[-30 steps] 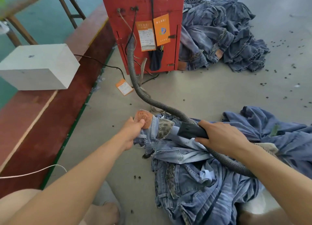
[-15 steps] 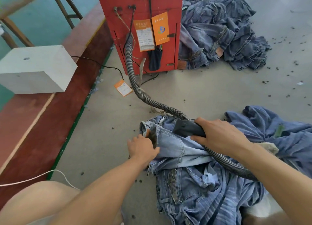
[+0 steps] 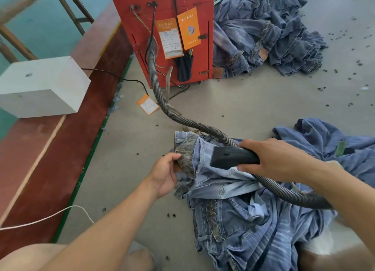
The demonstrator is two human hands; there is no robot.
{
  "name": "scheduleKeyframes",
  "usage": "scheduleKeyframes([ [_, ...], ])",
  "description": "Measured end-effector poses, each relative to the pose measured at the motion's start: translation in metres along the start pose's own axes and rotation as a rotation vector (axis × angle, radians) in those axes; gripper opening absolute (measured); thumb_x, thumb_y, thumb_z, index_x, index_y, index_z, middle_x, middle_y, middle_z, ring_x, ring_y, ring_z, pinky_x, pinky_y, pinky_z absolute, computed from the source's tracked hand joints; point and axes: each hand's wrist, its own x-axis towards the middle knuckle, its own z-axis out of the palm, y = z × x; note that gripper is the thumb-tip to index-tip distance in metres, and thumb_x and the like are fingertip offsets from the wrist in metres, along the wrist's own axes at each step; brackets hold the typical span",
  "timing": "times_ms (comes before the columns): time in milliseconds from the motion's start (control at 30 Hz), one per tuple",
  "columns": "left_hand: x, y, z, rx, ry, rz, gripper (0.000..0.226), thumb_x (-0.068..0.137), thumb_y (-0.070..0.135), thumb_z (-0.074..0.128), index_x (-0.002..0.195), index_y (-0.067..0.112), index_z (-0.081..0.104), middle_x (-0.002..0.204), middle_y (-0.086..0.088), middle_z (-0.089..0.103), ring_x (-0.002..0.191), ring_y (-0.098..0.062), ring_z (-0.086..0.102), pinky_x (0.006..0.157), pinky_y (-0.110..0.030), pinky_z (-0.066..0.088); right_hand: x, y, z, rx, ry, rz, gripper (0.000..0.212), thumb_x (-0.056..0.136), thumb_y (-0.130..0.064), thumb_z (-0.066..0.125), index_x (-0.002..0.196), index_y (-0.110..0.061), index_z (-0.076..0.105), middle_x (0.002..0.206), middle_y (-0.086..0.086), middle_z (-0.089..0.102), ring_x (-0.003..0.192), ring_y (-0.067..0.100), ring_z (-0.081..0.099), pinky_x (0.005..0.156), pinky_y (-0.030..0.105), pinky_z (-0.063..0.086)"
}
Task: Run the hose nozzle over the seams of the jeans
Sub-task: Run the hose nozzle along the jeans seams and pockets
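My right hand (image 3: 272,159) is wrapped around the black nozzle (image 3: 231,158), its flat mouth pointing toward my left hand (image 3: 165,172), which pinches the waistband (image 3: 187,155) of the jeans (image 3: 233,205) between thumb and fingers, the palm turned up. The jeans lie crumpled on the floor under and between both hands, the top edge pulled out to my left. What worries me most is the fabric: soft, loose denim could bunch against the nozzle mouth if I let the waistband go slack, and then I would skip over the seam instead of tracing it. The ribbed grey hose (image 3: 162,100) loops back under my right wrist as well as running ahead of it to the red cabinet (image 3: 162,6), so a long sweep may drag that loop across the folds and undo how I laid them. My pinching fingers sit just beside the nozzle's path, easy to bump. The denim is faded pale blue near my hands and darker below them, creased and heavy-looking; the waistband lining is mottled brown like a leopard print. The nozzle is smooth, hard, a flattened wedge; the hose is corrugated and flexible. Beyond my right hand lies another pile of denim (image 3: 263,33).
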Motion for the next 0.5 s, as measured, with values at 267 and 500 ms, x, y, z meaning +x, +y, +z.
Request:
scheduleKeyframes([
  [267, -0.014, -0.008, 0.005, 0.004, -0.119, -0.048, 0.039, 0.105, 0.018, 0.04, 0.123, -0.003, 0.068, 0.119, -0.024, 0.07, 0.102, -0.033, 0.071, 0.094, -0.046, 0.059, 0.014, -0.034, 0.009, 0.029, 0.125, -0.013, 0.033, 0.092, -0.068, 0.06, 0.113, -0.044, 0.051, 0.074, -0.021, 0.059, 0.063, -0.002, 0.054, 0.057, 0.028, 0.045],
  [500, -0.017, -0.013, -0.001, -0.04, -0.067, -0.031, 0.042, 0.104, 0.019, 0.039, 0.133, -0.001, 0.062, 0.131, -0.028, 0.065, 0.113, -0.041, 0.065, 0.099, -0.054, 0.056, 0.009, -0.009, -0.018, 0.059, 0.044, 0.088, 0.024, 0.091, -0.056, 0.068, 0.105, -0.039, 0.059, 0.074, -0.014, 0.066, 0.065, 0.003, 0.06, 0.056, 0.025, 0.043],
])
